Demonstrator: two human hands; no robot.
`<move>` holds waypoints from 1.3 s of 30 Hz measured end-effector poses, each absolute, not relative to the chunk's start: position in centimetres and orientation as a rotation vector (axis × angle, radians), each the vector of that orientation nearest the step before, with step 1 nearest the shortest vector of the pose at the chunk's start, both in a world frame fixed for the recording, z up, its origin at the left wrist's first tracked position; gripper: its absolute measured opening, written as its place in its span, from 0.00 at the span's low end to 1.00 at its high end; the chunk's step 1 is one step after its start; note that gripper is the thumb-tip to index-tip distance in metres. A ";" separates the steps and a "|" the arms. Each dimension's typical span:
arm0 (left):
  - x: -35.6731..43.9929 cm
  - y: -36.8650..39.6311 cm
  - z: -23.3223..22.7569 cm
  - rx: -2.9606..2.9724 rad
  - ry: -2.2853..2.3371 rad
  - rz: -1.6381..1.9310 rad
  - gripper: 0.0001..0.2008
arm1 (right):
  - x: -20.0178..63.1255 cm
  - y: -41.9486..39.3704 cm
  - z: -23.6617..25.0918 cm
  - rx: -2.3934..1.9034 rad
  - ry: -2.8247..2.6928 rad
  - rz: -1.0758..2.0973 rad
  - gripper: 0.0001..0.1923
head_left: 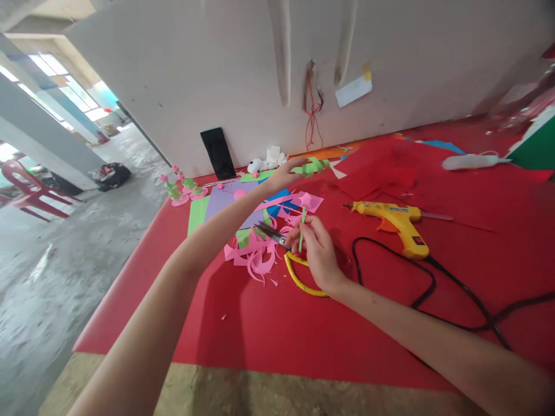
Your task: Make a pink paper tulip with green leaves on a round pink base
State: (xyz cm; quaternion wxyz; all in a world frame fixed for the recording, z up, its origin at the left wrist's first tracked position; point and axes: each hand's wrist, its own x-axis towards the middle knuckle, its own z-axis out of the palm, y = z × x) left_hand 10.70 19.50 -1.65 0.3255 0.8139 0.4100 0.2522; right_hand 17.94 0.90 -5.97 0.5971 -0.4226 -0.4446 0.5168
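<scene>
Pinching a green paper strip topped with a pink star-shaped piece: right hand, partly hiding yellow-handled scissors among pink paper scraps. Left hand: fingers outstretched at the green paper pieces near the panel, contact unclear. Yellow glue gun: farther right, lying on the red table covering.

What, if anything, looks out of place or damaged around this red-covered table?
Thin red strands dangle from a rough hole in the pale upright panel, which looks damaged. Curled pink paper scraps lie loose beside the yellow-handled metal scissors, looking untidy.
</scene>
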 end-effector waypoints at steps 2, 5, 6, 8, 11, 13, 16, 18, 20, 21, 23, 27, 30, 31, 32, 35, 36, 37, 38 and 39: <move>8.2 17.4 -1.0 2.019 1.092 0.696 0.24 | 18.0 0.9 -5.9 -0.977 -1.034 1.191 0.17; 4.1 13.1 -0.4 1.845 1.117 0.733 0.28 | 18.1 0.9 -5.9 -0.977 -1.035 1.176 0.16; 2.9 11.5 -0.3 1.796 1.124 0.746 0.27 | 18.1 0.9 -5.9 -0.979 -1.034 1.174 0.16; 0.8 8.2 -0.4 1.713 1.118 0.752 0.26 | 18.1 1.0 -6.1 -0.985 -1.029 1.171 0.16; -1.3 3.9 -0.9 1.476 1.050 0.779 0.25 | 18.1 1.1 -6.1 -1.002 -1.017 1.165 0.16; -2.0 2.0 -1.5 1.260 0.966 0.822 0.22 | 18.2 1.0 -5.6 -1.011 -1.022 1.165 0.15; -2.2 0.4 -2.3 1.105 0.852 0.862 0.18 | 18.3 0.6 -3.8 -1.001 -1.064 1.197 0.13; -2.1 0.0 -2.7 1.039 0.774 0.898 0.16 | 18.5 0.2 -2.4 -0.984 -1.102 1.233 0.12; -2.0 -0.2 -2.9 1.008 0.712 0.916 0.16 | 18.6 -0.3 -1.2 -0.979 -1.136 1.272 0.12; -1.9 -0.2 -2.9 1.006 0.690 0.921 0.16 | 18.7 -0.5 -0.8 -0.988 -1.147 1.286 0.12; -1.8 -0.3 -3.0 1.011 0.657 0.937 0.17 | 18.8 -0.8 -0.4 -1.019 -1.152 1.300 0.13; -1.7 -0.5 -2.9 1.016 0.594 0.959 0.16 | 18.8 -0.9 -0.8 -1.055 -1.163 1.312 0.14; -1.7 -0.7 -2.9 1.021 0.548 0.948 0.15 | 18.8 -1.0 -1.2 -1.053 -1.187 1.317 0.14; -1.6 -0.8 -2.9 1.026 0.556 0.934 0.15 | 18.8 -1.0 -1.2 -1.057 -1.191 1.315 0.14; -1.7 -0.9 -2.8 1.037 0.578 0.917 0.15 | 18.9 -1.0 -1.2 -1.067 -1.193 1.313 0.14; -1.8 -0.8 -2.5 1.112 0.723 0.878 0.12 | 19.1 -1.2 -1.0 -1.090 -1.211 1.310 0.14; -1.9 -0.7 -2.4 1.132 0.779 0.896 0.11 | 19.2 -1.2 -0.8 -1.089 -1.231 1.310 0.14; -2.0 -0.5 -2.3 1.144 0.836 0.937 0.08 | 19.3 -1.2 -0.6 -1.088 -1.263 1.304 0.14; -2.1 -0.3 -2.1 1.152 0.896 0.990 0.07 | 19.4 -1.2 -0.3 -1.096 -1.308 1.290 0.14; -2.2 -0.1 -2.0 1.163 0.951 1.044 0.07 | 19.5 -1.3 -0.1 -1.113 -1.361 1.270 0.14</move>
